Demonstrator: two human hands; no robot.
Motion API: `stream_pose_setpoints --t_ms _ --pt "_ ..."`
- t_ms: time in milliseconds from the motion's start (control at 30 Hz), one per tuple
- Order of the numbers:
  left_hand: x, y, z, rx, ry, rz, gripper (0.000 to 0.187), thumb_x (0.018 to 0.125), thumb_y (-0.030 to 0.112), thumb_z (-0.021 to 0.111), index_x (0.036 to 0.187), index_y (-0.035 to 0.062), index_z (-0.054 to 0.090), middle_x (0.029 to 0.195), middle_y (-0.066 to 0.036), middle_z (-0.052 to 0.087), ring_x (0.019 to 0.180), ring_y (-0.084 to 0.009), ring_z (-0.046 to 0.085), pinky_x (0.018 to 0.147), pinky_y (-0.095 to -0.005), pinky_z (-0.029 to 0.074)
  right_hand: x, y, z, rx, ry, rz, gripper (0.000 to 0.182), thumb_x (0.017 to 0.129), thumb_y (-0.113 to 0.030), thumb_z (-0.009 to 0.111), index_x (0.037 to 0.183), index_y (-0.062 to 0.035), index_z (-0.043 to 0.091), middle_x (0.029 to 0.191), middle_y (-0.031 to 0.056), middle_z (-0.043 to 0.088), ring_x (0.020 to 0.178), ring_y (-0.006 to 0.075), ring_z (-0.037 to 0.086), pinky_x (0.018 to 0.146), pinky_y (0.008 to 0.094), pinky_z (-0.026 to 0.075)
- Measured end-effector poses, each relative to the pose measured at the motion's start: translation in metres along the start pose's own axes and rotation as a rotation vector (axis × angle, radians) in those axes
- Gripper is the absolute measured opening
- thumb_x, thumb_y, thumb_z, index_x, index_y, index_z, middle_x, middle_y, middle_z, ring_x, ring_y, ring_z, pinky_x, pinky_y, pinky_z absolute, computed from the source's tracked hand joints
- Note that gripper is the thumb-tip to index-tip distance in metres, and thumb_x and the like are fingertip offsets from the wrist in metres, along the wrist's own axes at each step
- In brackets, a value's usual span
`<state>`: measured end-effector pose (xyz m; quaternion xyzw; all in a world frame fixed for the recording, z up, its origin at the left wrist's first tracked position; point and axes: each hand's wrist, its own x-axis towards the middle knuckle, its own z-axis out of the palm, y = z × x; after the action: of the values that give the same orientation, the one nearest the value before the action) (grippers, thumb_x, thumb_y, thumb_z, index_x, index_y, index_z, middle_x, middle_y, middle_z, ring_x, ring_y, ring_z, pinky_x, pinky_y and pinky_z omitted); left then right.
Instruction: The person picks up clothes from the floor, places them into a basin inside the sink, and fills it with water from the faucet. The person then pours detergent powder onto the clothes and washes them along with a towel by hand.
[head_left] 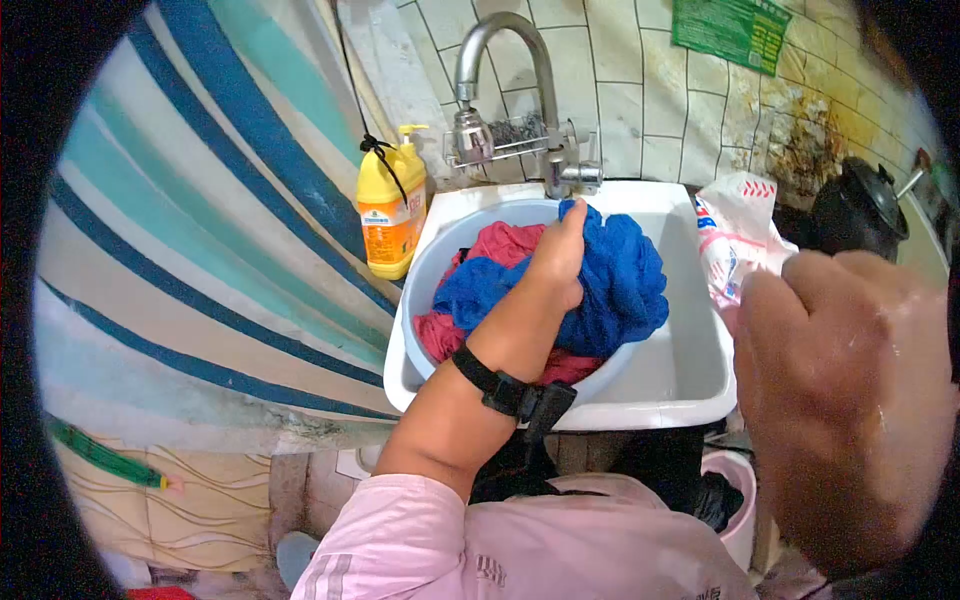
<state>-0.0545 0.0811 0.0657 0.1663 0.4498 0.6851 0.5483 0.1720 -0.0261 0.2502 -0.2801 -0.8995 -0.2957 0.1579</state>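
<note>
A bunched blue cloth, perhaps a towel, lies on top of pink-red cloth in a pale blue basin. My left hand is closed at the middle of the blue cloth; its fingers are partly hidden by the folds. Very near the camera on the right, my right hand is raised in a fist with wet skin. Whatever it holds, if anything, is out of sight. The basin sits inside a white sink, under a curved metal faucet.
Left of the sink stands a yellow pump jug with an orange label. A white and red plastic packet lies at the sink's right edge, near a black lidded pot. Below is a pink bucket. A striped curtain hangs at left.
</note>
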Motion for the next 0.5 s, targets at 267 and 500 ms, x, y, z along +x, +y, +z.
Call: stream_pose_setpoints --t_ms 267,500 --pt "0.017 -0.005 -0.013 -0.038 -0.015 0.027 0.039 0.090 0.043 0.049 0.104 0.0075 0.058 0.099 -0.012 0.064 0.089 -0.0280 0.064 0.084 -0.0475 0.049 0.009 0.026 0.135 0.189 -0.570 -0.298 0.018 0.078 -0.022 0.061 0.078 -0.0049 0.063 0.070 0.0116 0.063 0.067 0.0314 0.063 0.059 0.0419 0.049" --pt "0.019 -0.008 -0.014 -0.028 -0.126 0.034 0.049 0.093 0.040 0.044 0.121 -0.0009 0.047 0.109 -0.017 0.059 0.094 -0.0259 0.061 0.081 -0.0414 0.050 0.012 0.060 0.094 0.547 -0.128 0.048 0.024 0.079 -0.029 0.064 0.076 -0.0048 0.062 0.077 0.0142 0.064 0.069 0.0287 0.063 0.060 0.0376 0.050"
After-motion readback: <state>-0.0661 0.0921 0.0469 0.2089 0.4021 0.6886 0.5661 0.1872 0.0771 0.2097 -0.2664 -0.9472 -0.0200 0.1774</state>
